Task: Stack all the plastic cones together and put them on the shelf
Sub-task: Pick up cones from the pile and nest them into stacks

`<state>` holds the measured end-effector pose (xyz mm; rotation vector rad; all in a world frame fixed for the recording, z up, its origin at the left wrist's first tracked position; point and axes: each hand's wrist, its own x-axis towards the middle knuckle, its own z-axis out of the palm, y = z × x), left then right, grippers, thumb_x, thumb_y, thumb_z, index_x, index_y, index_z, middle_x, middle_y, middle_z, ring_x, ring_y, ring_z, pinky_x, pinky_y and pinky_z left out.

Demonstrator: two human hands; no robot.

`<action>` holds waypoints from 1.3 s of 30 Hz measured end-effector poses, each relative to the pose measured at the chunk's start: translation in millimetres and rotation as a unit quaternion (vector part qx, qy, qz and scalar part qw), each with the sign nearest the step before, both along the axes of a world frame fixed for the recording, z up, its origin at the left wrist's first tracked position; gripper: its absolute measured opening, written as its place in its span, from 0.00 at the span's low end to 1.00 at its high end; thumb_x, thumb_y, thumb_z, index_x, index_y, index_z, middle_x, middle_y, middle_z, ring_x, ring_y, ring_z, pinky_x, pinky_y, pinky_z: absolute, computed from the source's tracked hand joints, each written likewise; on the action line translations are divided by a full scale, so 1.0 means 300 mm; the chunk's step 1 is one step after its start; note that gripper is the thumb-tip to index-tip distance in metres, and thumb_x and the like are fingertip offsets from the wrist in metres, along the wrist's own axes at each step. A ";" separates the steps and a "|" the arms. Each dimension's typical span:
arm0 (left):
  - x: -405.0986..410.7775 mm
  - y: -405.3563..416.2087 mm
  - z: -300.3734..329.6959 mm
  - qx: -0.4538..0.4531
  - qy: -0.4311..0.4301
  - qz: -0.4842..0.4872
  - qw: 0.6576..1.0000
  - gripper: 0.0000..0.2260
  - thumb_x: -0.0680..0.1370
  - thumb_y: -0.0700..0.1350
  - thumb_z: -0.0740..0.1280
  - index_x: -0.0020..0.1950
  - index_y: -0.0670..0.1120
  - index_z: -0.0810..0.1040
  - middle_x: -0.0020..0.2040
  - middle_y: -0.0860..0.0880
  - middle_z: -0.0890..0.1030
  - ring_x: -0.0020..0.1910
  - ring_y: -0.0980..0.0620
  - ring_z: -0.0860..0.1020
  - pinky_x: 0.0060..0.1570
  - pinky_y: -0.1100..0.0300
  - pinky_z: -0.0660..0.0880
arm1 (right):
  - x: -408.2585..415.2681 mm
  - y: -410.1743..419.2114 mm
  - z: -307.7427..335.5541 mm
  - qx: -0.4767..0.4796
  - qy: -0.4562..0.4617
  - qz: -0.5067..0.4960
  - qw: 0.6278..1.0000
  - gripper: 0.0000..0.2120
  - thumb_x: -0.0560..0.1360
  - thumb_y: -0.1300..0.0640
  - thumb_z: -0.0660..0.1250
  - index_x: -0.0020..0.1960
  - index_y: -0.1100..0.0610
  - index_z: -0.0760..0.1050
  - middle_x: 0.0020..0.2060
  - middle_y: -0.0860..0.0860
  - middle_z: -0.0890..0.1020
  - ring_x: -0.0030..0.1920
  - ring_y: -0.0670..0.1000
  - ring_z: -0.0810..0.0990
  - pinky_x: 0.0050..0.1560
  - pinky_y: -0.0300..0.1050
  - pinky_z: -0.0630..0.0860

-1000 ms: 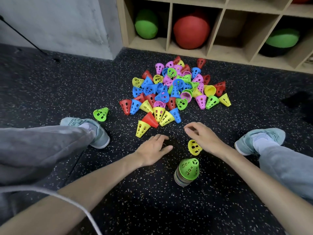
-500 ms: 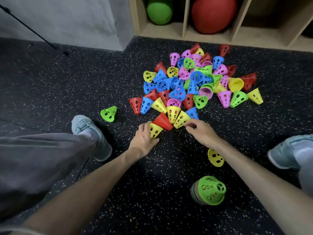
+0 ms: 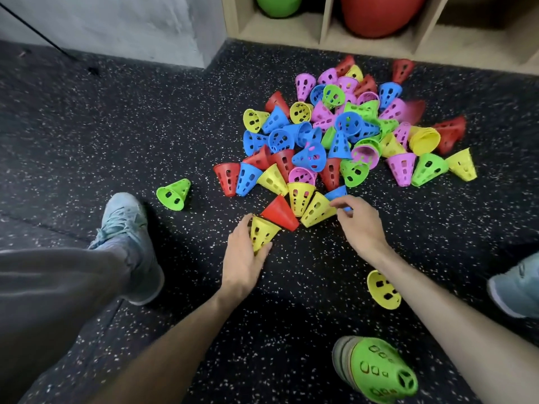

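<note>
A heap of plastic cones [image 3: 344, 132] in red, blue, yellow, green and pink lies on the dark speckled floor before the wooden shelf [image 3: 326, 39]. My left hand [image 3: 243, 255] grips a yellow cone [image 3: 262, 231] at the heap's near edge, beside a red cone [image 3: 280, 212]. My right hand [image 3: 360, 221] reaches over another yellow cone [image 3: 316, 209] and pinches a blue cone [image 3: 338, 195], mostly hidden by its fingers. A stack of cones topped by a green one [image 3: 379, 370] lies on its side near my right forearm. A single yellow cone [image 3: 382, 290] lies by that arm.
A lone green cone [image 3: 174, 193] lies left of the heap near my left shoe [image 3: 128, 228]. My right shoe [image 3: 516, 287] is at the right edge. A green ball [image 3: 277, 4] and a red ball [image 3: 382, 13] fill shelf compartments. A grey wall corner [image 3: 145, 24] stands at back left.
Both hands have moved forward from the open floor to the heap's near edge. My left hand has taken hold of a yellow cone; my right has reached the blue one. The view shifted closer.
</note>
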<state>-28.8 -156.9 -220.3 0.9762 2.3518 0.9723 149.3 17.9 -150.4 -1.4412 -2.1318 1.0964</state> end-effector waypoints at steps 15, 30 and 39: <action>0.108 -0.094 -0.050 0.071 0.003 0.050 0.996 0.32 0.78 0.56 0.71 0.78 0.47 0.63 0.56 0.55 0.70 0.57 0.56 0.69 0.60 0.54 0.72 | -0.001 0.150 -0.002 0.097 -0.039 0.062 0.993 0.24 0.79 0.68 0.58 0.65 0.46 0.78 0.65 0.44 0.78 0.50 0.44 0.80 0.44 0.37 0.73; 0.103 -0.081 -0.044 0.059 0.024 0.023 0.998 0.20 0.80 0.59 0.66 0.68 0.53 0.70 0.51 0.54 0.76 0.51 0.51 0.73 0.52 0.47 0.75 | 0.085 0.139 -0.093 0.102 -0.184 0.028 0.977 0.12 0.80 0.57 0.65 0.62 0.50 0.78 0.56 0.53 0.81 0.56 0.60 0.77 0.58 0.56 0.74; 0.116 -0.088 -0.043 0.027 0.057 0.033 0.997 0.24 0.82 0.58 0.63 0.75 0.48 0.67 0.58 0.52 0.74 0.55 0.53 0.69 0.57 0.53 0.72 | 0.156 0.126 -0.038 0.087 -0.067 -0.161 0.981 0.07 0.79 0.56 0.68 0.55 0.54 0.81 0.43 0.48 0.79 0.45 0.52 0.75 0.51 0.47 0.70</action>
